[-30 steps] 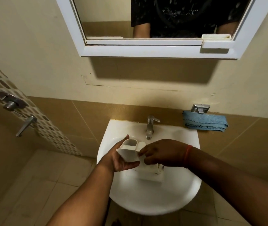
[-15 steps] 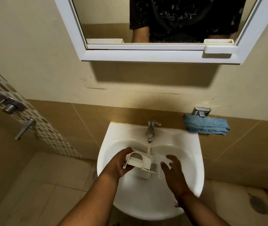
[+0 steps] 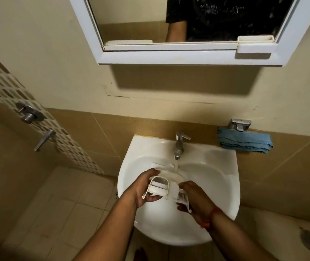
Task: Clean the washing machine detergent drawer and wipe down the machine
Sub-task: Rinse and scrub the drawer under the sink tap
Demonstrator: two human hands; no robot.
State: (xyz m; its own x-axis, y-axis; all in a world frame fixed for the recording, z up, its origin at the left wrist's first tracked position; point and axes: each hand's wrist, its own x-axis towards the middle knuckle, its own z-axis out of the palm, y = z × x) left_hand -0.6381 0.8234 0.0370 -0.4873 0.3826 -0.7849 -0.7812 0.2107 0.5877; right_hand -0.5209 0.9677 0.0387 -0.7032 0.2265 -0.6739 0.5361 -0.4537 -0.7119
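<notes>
1. The left hand (image 3: 144, 187) grips the left end of a white plastic detergent drawer (image 3: 166, 187), fingers curled under it and thumb on top.
2. The right hand (image 3: 193, 196) is closed on the drawer's right end, near the front rim of the sink (image 3: 225, 185).
3. The drawer is held above the middle of the basin, its far end under a thin stream of water from the tap (image 3: 179, 146) at the sink's back edge.
4. It looks like light, rigid moulded plastic with thin walls and compartments. Wet, it is likely slippery, so the thicker outer ends are probably the safest places to hold.
5. A folded blue cloth (image 3: 244, 142) lies on the tiled ledge beyond the sink's back right corner.
</notes>
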